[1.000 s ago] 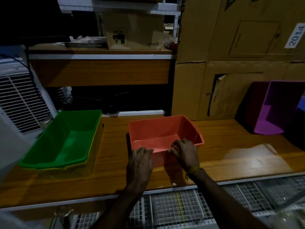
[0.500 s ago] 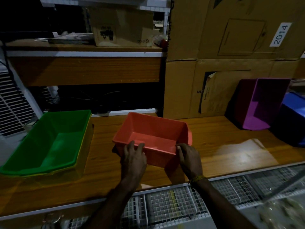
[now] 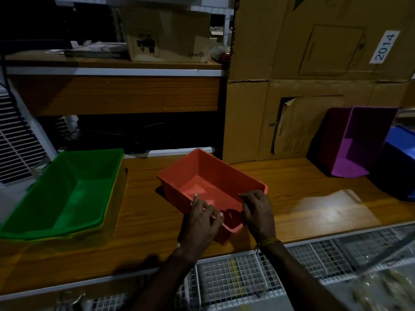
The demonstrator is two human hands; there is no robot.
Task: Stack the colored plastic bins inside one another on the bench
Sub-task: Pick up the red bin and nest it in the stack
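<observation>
A red bin (image 3: 208, 176) sits skewed on the wooden bench (image 3: 292, 198), one corner pointing at me. My left hand (image 3: 202, 218) grips its near rim, fingers curled over the edge. My right hand (image 3: 258, 212) holds the rim at the right near corner. To the left, a green bin (image 3: 67, 189) rests nested inside a yellow bin (image 3: 112, 212). At the right, a purple bin (image 3: 359, 142) leans on its side against the cardboard, with a blue bin (image 3: 399, 162) beside it at the frame edge.
Large cardboard boxes (image 3: 314, 63) form a wall behind the bench at the right. A wooden shelf (image 3: 112, 93) overhangs the back left. A white grille unit (image 3: 18, 140) stands at far left. Wire mesh (image 3: 269, 272) lies below the bench's front edge.
The red bin has turned counter-clockwise on the bench and now sits at an angle. Both hands stayed on its near rim while the view shifted right.
</observation>
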